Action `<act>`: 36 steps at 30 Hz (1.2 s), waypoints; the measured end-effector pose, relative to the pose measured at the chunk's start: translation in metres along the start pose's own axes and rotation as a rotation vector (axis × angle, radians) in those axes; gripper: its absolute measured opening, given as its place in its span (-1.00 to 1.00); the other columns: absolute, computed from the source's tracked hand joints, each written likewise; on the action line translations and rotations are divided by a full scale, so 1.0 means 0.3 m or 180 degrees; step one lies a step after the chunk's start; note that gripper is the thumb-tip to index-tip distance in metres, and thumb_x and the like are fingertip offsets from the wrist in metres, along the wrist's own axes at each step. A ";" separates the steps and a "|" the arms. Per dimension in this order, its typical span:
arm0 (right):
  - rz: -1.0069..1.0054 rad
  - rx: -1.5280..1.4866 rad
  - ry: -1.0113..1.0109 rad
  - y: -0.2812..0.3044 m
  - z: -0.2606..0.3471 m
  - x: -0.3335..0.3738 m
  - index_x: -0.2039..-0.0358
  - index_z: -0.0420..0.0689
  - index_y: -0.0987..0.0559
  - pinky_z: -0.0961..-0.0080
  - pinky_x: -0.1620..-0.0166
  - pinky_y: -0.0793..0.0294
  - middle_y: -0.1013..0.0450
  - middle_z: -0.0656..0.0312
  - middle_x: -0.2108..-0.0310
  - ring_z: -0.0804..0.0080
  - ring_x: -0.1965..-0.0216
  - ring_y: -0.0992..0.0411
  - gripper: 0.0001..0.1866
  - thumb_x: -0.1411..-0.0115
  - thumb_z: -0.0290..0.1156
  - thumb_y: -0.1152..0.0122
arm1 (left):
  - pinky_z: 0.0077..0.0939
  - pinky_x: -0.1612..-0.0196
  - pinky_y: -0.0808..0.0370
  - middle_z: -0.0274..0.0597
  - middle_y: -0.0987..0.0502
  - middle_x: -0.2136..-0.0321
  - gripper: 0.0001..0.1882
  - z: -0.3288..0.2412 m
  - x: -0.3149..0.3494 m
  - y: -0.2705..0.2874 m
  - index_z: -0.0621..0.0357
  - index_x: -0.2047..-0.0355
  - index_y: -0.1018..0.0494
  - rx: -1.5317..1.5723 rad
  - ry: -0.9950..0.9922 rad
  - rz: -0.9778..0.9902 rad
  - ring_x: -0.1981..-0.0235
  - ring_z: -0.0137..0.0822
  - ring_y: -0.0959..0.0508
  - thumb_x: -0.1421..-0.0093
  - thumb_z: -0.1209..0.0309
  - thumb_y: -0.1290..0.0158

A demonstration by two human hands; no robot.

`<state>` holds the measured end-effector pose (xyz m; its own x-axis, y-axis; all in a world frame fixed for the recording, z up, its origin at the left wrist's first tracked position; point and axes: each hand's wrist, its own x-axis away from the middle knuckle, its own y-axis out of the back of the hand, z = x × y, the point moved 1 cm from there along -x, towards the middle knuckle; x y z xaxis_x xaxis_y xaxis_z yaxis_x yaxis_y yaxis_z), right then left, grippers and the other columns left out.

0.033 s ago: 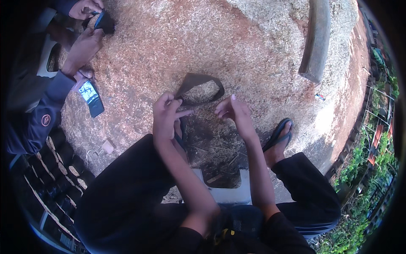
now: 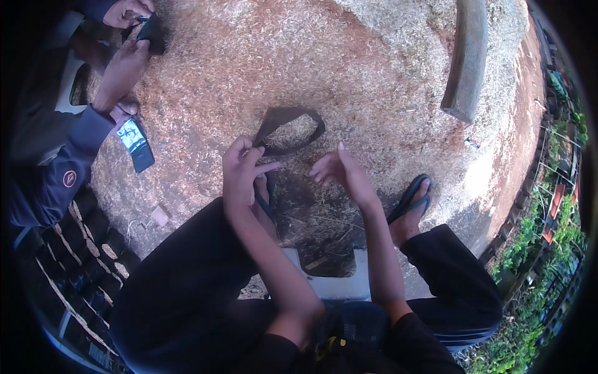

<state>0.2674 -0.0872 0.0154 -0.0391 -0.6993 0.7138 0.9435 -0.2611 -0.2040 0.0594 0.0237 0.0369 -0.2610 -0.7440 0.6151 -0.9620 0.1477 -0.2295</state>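
Note:
My left hand (image 2: 240,174) is closed in a pinch on the near left edge of a thin dark plastic loop (image 2: 271,122), which looks like a bag's open mouth. The loop is held out in front of me, and straw-coloured husk shows through its opening. Just right of and nearer than the loop, my right hand (image 2: 339,173) has its fingers apart and thumb raised. Nothing shows in it, and a gap separates it from the loop. Whether the loop has a bottom cannot be made out.
Husk-strewn ground (image 2: 374,87) spreads ahead, with a thick wooden log (image 2: 467,68) at far right. At left, a co-worker's hand (image 2: 121,71) grips a small black bag (image 2: 152,36); a lit phone (image 2: 134,140) is below. Several filled black bags (image 2: 93,249) stand at lower left.
My right hand has drawn slightly back and left, its fingers spreading away from the loop's edge. The loop and my left hand have shifted a little to the left.

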 end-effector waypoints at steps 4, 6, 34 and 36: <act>0.0503 0.0814 -0.0516 -0.012 -0.080 -0.098 0.18 -0.30 -0.62 0.43 0.08 -0.59 -0.61 0.06 0.28 0.35 0.21 -0.59 -0.52 -0.45 -0.09 0.07 | -0.16 0.13 -0.72 -0.26 -0.32 0.38 -0.86 0.027 -0.032 0.062 0.14 0.44 -0.25 0.0268 -0.0105 -0.0061 0.36 -0.39 -0.52 -0.26 0.61 0.08; 0.0219 0.1274 -0.0070 0.000 -0.081 -0.149 0.14 -0.30 -0.60 0.44 0.07 -0.60 -0.60 0.04 0.25 0.34 0.18 -0.59 -0.55 -0.46 -0.13 0.06 | -0.16 0.12 -0.71 -0.23 -0.35 0.36 -0.85 0.060 -0.039 0.074 0.14 0.44 -0.24 0.0274 -0.0104 -0.0079 0.35 -0.37 -0.53 -0.25 0.61 0.08; -0.1740 -0.0964 0.0998 0.166 -0.088 -0.065 -0.08 -0.30 -0.43 0.25 -0.11 -0.48 -0.49 -0.08 0.00 0.15 -0.05 -0.50 -0.56 -0.46 -0.19 0.14 | 0.01 0.18 -0.71 -0.27 -0.39 0.34 -0.89 0.138 -0.042 0.099 0.13 0.40 -0.34 0.0806 0.0378 0.0472 0.27 -0.35 -0.52 -0.21 0.62 0.02; -0.2633 -0.0935 0.1515 0.213 -0.132 -0.054 -0.17 -0.32 -0.38 0.22 -0.24 -0.37 -0.42 -0.11 -0.12 0.11 -0.16 -0.42 -0.54 -0.46 -0.23 0.16 | 0.06 0.15 -0.70 -0.26 -0.41 0.21 -0.93 0.164 -0.042 0.081 0.14 0.37 -0.37 0.0622 0.0603 0.0588 0.15 -0.33 -0.51 -0.22 0.59 -0.01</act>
<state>0.3153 -0.1189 -0.0359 -0.8355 -0.4002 0.3765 0.4436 -0.8956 0.0325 0.0432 0.0045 -0.0135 -0.4574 -0.5791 0.6748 -0.8684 0.1274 -0.4793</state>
